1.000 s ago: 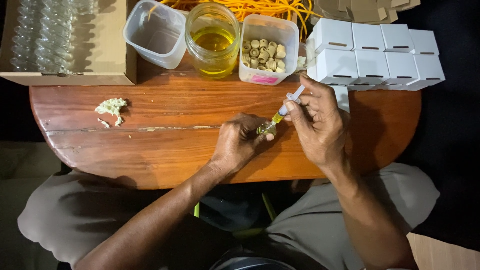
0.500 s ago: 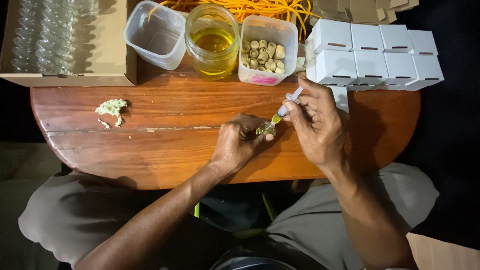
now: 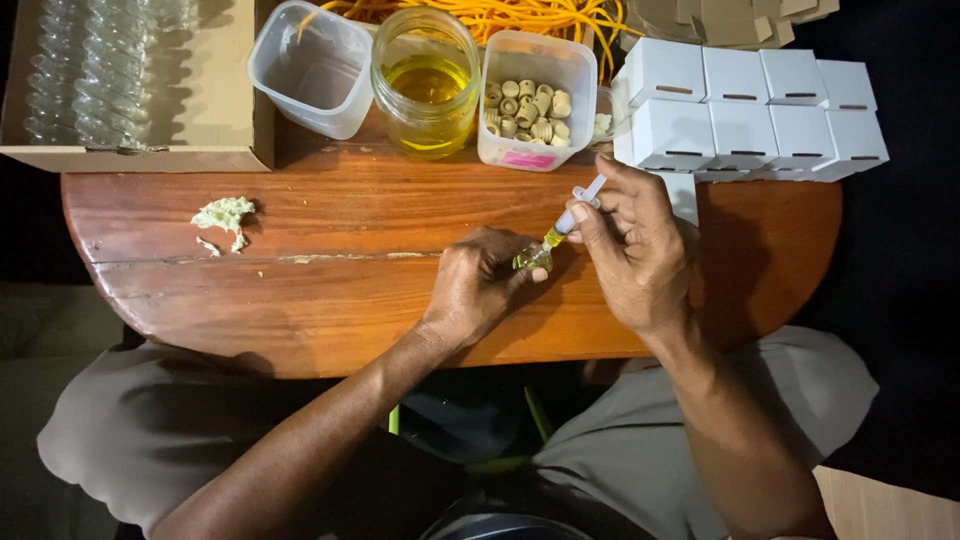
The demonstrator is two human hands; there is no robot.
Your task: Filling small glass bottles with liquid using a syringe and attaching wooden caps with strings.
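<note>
My left hand (image 3: 478, 285) rests on the wooden table (image 3: 330, 300) and pinches a small glass vial (image 3: 533, 258) that holds yellow liquid. My right hand (image 3: 630, 245) holds a thin plastic syringe (image 3: 572, 218) at a slant, its tip down in the vial's mouth and its plunger pointing up to the right. Yellow liquid shows in the syringe's lower end. Both hands meet near the middle of the table.
At the back stand an empty clear tub (image 3: 310, 65), a glass jar of yellow oil (image 3: 425, 90), and a tub of small caps (image 3: 528, 100). White boxes (image 3: 745, 115) sit back right, a cardboard box of empty vials (image 3: 110, 75) back left, a pale wad (image 3: 225, 215) on the left.
</note>
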